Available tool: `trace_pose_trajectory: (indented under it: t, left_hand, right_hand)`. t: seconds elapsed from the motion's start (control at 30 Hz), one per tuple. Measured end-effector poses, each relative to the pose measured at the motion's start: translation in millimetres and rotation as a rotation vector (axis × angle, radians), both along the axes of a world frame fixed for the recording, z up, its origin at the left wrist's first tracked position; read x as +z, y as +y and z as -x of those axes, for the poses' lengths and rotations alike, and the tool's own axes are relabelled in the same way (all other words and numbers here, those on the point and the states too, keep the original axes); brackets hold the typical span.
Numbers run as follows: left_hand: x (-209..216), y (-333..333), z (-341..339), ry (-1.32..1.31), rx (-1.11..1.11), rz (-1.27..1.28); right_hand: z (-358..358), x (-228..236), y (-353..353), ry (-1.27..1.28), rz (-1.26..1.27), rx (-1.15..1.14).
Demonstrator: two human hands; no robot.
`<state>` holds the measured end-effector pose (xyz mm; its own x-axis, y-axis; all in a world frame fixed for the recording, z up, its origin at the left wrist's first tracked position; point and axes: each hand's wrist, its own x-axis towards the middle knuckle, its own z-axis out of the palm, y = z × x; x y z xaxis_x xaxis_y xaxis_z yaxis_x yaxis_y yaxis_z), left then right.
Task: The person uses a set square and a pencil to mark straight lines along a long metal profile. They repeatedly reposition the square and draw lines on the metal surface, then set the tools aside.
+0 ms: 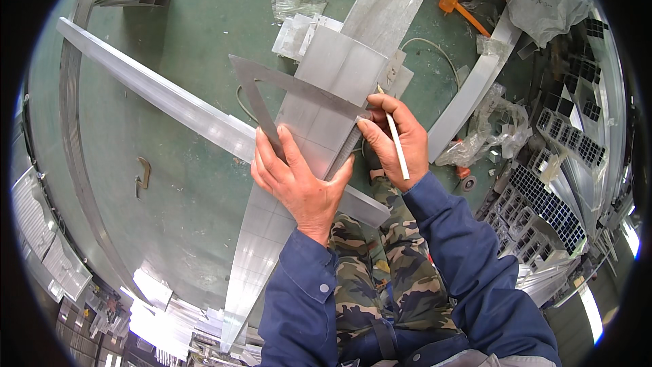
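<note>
A grey metal set square (307, 88) lies across a silvery metal profile (333, 58) with thin lines marked along its face. My left hand (299, 187) spans the profile, fingers pressed on the slanting leg of the square and thumb against its thicker edge. In my right hand (401, 132) is a white pencil (398, 149), its sharpened tip pointing away from me beside the profile's right edge. The thumb and fingertips of that hand are close to the square's right corner. What the fingertips touch there is partly hidden.
A long metal bar (163, 98) passes crosswise beneath the profile. To the right lie an orange mallet (462, 10), another metal length (468, 102), crumpled plastic film (499, 132) and stacked hollow profiles (550, 211). A clamp-like tool (143, 173) rests on the green floor (183, 211).
</note>
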<state>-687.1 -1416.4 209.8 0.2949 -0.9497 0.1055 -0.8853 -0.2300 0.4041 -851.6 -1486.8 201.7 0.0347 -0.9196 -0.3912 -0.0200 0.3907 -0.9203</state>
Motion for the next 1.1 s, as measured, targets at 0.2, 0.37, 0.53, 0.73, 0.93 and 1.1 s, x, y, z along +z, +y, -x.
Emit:
trace_pose_trajectory:
  t: [0.2, 0.37, 0.53, 0.73, 0.93, 1.1]
  left_hand:
    - [0.3, -1.6, -0.3, -0.006, 0.002, 0.005]
    - [-0.4, -2.1, 0.7, -0.016, 0.001, 0.004]
    - [0.0, -2.9, 0.4, -0.014, 0.016, 0.007]
    - [-0.8, -3.2, -1.0, -0.018, 0.030, 0.038]
    - [-3.7, -5.4, -1.3, -0.003, 0.036, 0.066]
    - [-7.3, -6.7, -3.4, -0.008, 0.038, 0.089]
  right_hand:
    - [-0.5, -1.4, -0.8, -0.007, -0.004, -0.003]
    - [2.4, -4.1, -1.6, 0.021, 0.035, 0.012]
    - [23.2, 8.9, -14.9, 0.120, 0.055, 0.007]
    - [13.9, 57.1, -49.0, -0.009, 0.170, 0.103]
    - [-33.7, 25.9, -86.5, 0.065, 0.334, 0.260]
    - [-46.4, 19.4, -94.5, 0.129, 0.449, 0.300]
